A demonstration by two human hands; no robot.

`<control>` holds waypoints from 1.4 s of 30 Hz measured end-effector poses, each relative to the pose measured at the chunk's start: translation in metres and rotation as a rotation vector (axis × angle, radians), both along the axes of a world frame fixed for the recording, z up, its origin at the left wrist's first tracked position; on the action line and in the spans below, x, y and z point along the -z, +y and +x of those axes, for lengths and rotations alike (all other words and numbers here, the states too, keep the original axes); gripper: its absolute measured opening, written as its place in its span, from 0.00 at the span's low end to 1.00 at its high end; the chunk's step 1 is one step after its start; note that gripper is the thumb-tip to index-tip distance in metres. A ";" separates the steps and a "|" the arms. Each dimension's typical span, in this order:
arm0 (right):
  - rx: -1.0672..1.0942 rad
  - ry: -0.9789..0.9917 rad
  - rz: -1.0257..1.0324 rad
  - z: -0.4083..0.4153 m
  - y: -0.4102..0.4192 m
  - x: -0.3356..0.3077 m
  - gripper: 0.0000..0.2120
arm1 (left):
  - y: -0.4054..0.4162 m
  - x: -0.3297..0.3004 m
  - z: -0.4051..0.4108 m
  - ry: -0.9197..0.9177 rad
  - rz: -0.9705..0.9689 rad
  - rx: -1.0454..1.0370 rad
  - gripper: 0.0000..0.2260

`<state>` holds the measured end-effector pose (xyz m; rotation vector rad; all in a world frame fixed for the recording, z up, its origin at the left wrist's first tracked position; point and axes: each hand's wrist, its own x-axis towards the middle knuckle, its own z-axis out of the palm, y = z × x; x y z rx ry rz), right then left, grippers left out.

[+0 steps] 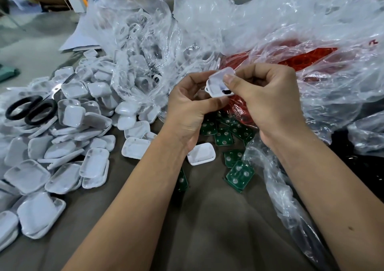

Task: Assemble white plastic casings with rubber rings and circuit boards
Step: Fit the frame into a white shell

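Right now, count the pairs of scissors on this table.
1: black-handled scissors lie on the heap of white casings at the left, blades pointing away from the person. More could be buried under the casings or the clear plastic bags.

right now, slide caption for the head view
Both hands hold a casing above circuit boards.

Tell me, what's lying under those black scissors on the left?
The black scissors rest on a heap of white casings, blades pointing toward the clear bag. Whatever lies beneath the heap is covered.
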<state>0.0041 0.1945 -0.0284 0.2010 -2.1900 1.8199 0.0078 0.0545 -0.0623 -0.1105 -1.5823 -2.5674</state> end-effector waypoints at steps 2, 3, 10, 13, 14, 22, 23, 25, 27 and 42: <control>-0.032 -0.049 -0.070 0.000 0.001 -0.002 0.08 | -0.001 0.000 0.000 0.002 -0.002 0.001 0.22; -0.054 -0.079 -0.121 0.000 0.001 -0.002 0.08 | -0.001 0.001 0.000 0.004 -0.002 0.001 0.22; -0.047 -0.132 -0.148 0.001 -0.003 -0.003 0.08 | -0.001 0.002 0.001 0.026 -0.001 0.024 0.21; 0.023 -0.117 -0.098 -0.001 -0.006 0.000 0.08 | -0.001 0.001 0.001 0.032 -0.022 0.025 0.21; 0.040 -0.110 -0.089 -0.002 -0.006 0.001 0.09 | -0.001 0.001 0.001 0.033 -0.027 0.023 0.21; 0.125 -0.096 -0.007 -0.005 -0.007 0.007 0.10 | -0.002 0.002 0.001 0.049 -0.056 0.034 0.20; 0.133 -0.090 0.011 -0.006 -0.007 0.008 0.10 | -0.002 0.002 0.002 0.052 -0.057 0.038 0.20; 0.146 -0.079 0.041 -0.007 -0.007 0.009 0.10 | -0.002 0.002 0.002 0.058 -0.057 0.043 0.20; 0.156 -0.067 0.057 -0.008 -0.006 0.011 0.11 | -0.001 0.002 0.002 0.060 -0.052 0.040 0.20; 0.076 0.121 0.007 -0.008 0.011 0.004 0.13 | -0.004 -0.001 0.000 -0.028 0.203 0.159 0.20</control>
